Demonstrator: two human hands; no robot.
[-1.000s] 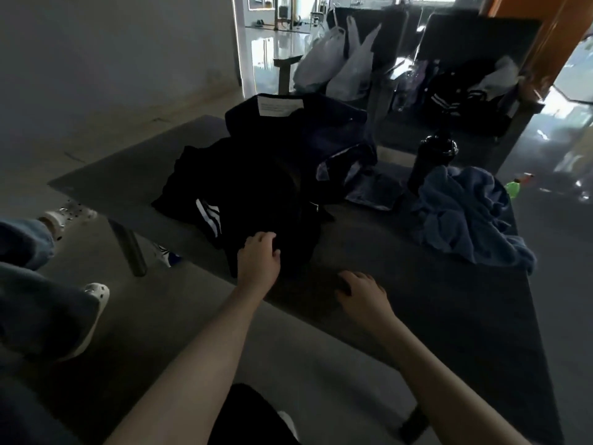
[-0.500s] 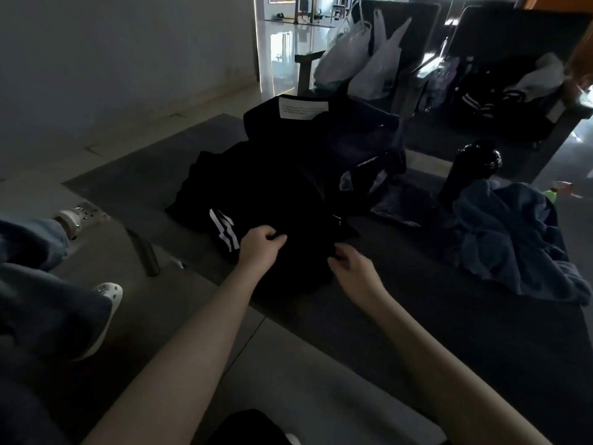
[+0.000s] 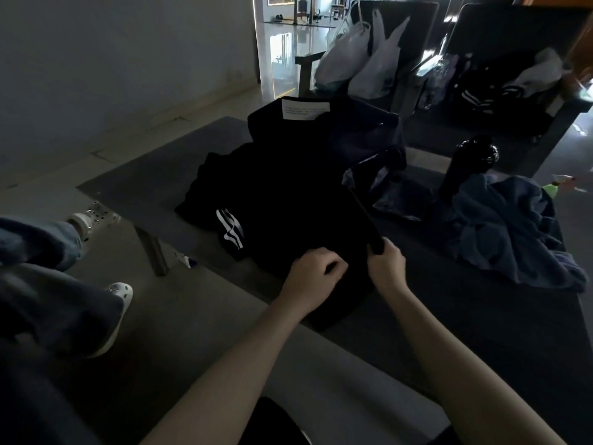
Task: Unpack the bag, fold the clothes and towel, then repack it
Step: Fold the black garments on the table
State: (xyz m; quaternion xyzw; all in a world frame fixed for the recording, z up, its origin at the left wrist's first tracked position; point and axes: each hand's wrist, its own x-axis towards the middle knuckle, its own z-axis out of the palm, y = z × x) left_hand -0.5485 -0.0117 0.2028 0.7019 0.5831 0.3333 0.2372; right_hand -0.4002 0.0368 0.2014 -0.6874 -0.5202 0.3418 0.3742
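- Your left hand (image 3: 313, 269) is low in the middle of the frame, fingers curled in and pinching a fold of the black garment (image 3: 276, 200) at its near edge.
- Your right hand (image 3: 385, 261) is just beside it on the right, clenched round a raised edge of the same garment, thumb side up. The two hands are close but not touching.
- The garment is spread in a heap on the dark table (image 3: 128, 184), centre of the frame, with white stripes (image 3: 231, 228) showing on its left side.
- Behind it, upper middle, slumps the dark blue bag (image 3: 365, 136). A white label (image 3: 306, 109) sits on black fabric right next to it; can't tell if that's bag or clothing, it's too dark.
- The blue towel (image 3: 507, 226) lies crumpled at the right of the frame, well apart from your hands, with a black bottle (image 3: 468, 162) standing upright just behind it.
- White plastic bags (image 3: 362, 59) sit at the top on a chair.
- At the left edge are someone's jeans and white clogs (image 3: 118, 297).
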